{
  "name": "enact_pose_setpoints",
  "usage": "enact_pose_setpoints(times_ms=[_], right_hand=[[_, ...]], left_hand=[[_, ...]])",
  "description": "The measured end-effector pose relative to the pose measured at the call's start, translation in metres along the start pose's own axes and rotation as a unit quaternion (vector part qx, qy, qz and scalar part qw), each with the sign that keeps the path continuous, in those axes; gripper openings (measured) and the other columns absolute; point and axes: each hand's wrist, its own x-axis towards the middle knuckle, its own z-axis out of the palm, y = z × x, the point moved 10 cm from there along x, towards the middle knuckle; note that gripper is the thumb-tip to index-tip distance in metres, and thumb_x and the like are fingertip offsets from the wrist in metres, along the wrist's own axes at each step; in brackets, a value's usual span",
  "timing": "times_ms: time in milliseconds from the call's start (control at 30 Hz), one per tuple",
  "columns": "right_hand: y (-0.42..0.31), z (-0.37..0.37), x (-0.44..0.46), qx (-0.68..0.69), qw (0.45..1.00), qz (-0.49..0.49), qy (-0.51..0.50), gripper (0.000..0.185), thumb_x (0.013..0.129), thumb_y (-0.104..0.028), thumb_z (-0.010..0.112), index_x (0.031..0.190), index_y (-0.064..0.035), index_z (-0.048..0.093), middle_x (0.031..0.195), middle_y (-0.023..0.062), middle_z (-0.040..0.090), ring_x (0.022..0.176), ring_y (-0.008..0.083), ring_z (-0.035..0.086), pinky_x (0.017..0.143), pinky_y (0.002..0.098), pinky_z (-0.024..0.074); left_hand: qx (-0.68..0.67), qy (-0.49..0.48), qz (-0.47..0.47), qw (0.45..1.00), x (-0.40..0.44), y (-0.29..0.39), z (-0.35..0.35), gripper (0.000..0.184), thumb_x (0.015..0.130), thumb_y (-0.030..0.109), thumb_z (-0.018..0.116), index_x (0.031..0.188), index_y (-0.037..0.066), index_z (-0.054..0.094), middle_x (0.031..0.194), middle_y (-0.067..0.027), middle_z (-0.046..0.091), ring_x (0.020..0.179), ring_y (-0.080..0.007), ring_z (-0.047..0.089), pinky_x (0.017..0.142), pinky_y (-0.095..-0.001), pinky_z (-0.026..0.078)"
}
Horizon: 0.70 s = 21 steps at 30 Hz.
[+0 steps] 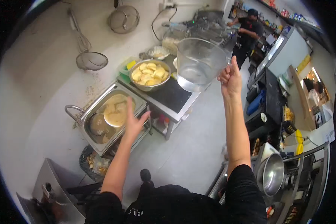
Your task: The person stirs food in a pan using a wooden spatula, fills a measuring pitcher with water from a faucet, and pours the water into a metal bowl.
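While gripping a large, clear plastic jug (198, 69) by its handle in the bare right hand (230, 79), fingers curled tight and thumb pointing up, holds the bare left hand (133, 122) open, with nothing in it and fingers spread. Has the jug aloft at the far centre of the scene, in front of the right end of a black-topped, steel-edged worktop (175, 99). Cannot tell the jug's contents. Has the left hand in front of the right edge of a rectangular stainless-steel sink (139, 98), partly filled with cloudy tan liquid; cannot tell of any contact there. Faces, on the worktop's left part, a round, shiny metal bowl (149, 87) full of pale yellow slices (150, 72), left of the jug. Has a curved silver tap (72, 107) at the sink's left side and a dark bin (83, 160) of food scraps on its near side. Faces a long wire whisk (84, 42) against the pale wall at far left. Shares the room with a person in black clothing (248, 34), well apart at far right.
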Motion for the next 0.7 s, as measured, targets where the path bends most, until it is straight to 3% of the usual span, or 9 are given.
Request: enact_pose_setpoints(times_ms=[33, 67, 100, 133, 167, 200, 267, 467, 700], right_hand=[[-0.032, 0.01, -0.004, -0.006, 1.0, -0.006, -0.002, 0.042, 0.087, -0.048, 0.053, 0.062, -0.0165, 0.041, 0.05, -0.0064, 0.029, 0.041, 0.0076, 0.026, 0.048, 0.0244, 0.0303], [-0.062, 0.019, -0.01, -0.011, 1.0, -0.013, -0.005, 0.039, 0.087, -0.048, 0.054, 0.067, -0.0156, 0.045, 0.052, -0.0066, 0.031, 0.043, 0.0071, 0.027, 0.05, 0.023, 0.0299], [-0.092, 0.032, -0.016, -0.008, 0.999, -0.023, -0.023, 0.039, 0.087, -0.048, 0.054, 0.067, -0.0156, 0.045, 0.052, -0.0066, 0.031, 0.043, 0.0071, 0.027, 0.05, 0.023, 0.0299], [-0.12, 0.044, -0.023, -0.013, 0.999, -0.022, -0.035, 0.041, 0.087, -0.05, 0.053, 0.067, -0.0155, 0.045, 0.052, -0.0066, 0.031, 0.043, 0.0072, 0.028, 0.05, 0.0234, 0.0303], [-0.146, 0.053, -0.03, -0.02, 0.999, -0.02, -0.045, 0.042, 0.087, -0.051, 0.052, 0.067, -0.0153, 0.045, 0.052, -0.0066, 0.031, 0.043, 0.0073, 0.028, 0.05, 0.0238, 0.0307], [-0.167, 0.059, -0.037, -0.027, 0.998, -0.018, -0.052, 0.043, 0.087, -0.052, 0.052, 0.066, -0.0152, 0.045, 0.052, -0.0066, 0.031, 0.043, 0.0075, 0.028, 0.051, 0.0242, 0.0312], [-0.209, 0.073, -0.045, -0.018, 0.994, -0.037, -0.098, 0.042, 0.088, -0.051, 0.051, 0.068, -0.0146, 0.045, 0.052, -0.0068, 0.031, 0.043, 0.0076, 0.027, 0.051, 0.0252, 0.0317], [-0.289, 0.103, -0.079, -0.014, 0.992, -0.038, -0.12, 0.036, 0.091, -0.047, 0.047, 0.072, -0.0156, 0.046, 0.051, -0.0092, 0.031, 0.038, 0.0052, 0.026, 0.046, 0.0254, 0.0362], [-0.344, 0.151, -0.111, 0.0, 0.98, -0.051, -0.192, 0.03, 0.092, -0.042, 0.048, 0.083, -0.0137, 0.05, 0.054, -0.0101, 0.034, 0.039, 0.0039, 0.029, 0.045, 0.0232, 0.0394]], left_hand=[[-0.053, -0.006, 0.041, 0.998, 0.016, 0.041, 0.018, 0.091, 0.074, 0.021, 0.074, 0.141, -0.001, 0.016, 0.145, -0.0219, 0.022, 0.134, -0.032, 0.022, 0.108, -0.0405, 0.021], [-0.184, -0.047, -0.05, 0.981, 0.027, 0.092, 0.035, 0.094, 0.074, 0.021, 0.074, 0.142, 0.003, 0.011, 0.146, -0.0211, 0.019, 0.133, -0.0351, 0.024, 0.105, -0.0451, 0.025], [-0.267, -0.077, -0.062, 0.959, 0.039, 0.121, 0.052, 0.092, 0.079, 0.011, 0.068, 0.144, 0.01, 0.003, 0.146, -0.0185, 0.019, 0.131, -0.0337, 0.027, 0.1, -0.0423, 0.034], [-0.311, -0.091, -0.043, 0.945, 0.049, 0.171, 0.06, 0.091, 0.08, 0.011, 0.067, 0.144, 0.01, 0.003, 0.146, -0.0199, 0.019, 0.126, -0.0318, 0.036, 0.094, -0.0376, 0.042], [-0.322, -0.091, -0.029, 0.942, 0.056, 0.22, 0.06, 0.092, 0.081, 0.013, 0.068, 0.144, 0.008, 0.001, 0.142, -0.0199, 0.027, 0.119, -0.0313, 0.044, 0.091, -0.035, 0.045], [-0.32, -0.081, -0.016, 0.944, 0.058, 0.264, 0.054, 0.092, 0.081, 0.013, 0.068, 0.144, 0.008, 0.001, 0.142, -0.0199, 0.027, 0.119, -0.0313, 0.044, 0.091, -0.035, 0.045], [-0.445, -0.129, -0.056, 0.884, 0.056, 0.33, 0.058, 0.085, 0.081, 0.017, 0.068, 0.142, 0.005, 0.012, 0.13, -0.0183, 0.041, 0.11, -0.0281, 0.05, 0.088, -0.0329, 0.048], [-0.428, -0.091, 0.001, 0.899, 0.046, 0.43, 0.027, 0.066, 0.079, 0.02, 0.071, 0.13, 0.0, 0.033, 0.11, -0.0143, 0.052, 0.094, -0.0198, 0.056, 0.082, -0.0322, 0.051], [-0.399, -0.06, 0.063, 0.913, 0.039, 0.499, -0.026, 0.07, 0.079, 0.015, 0.07, 0.129, -0.01, 0.029, 0.113, -0.02, 0.052, 0.089, -0.0211, 0.061, 0.076, -0.0264, 0.056]])
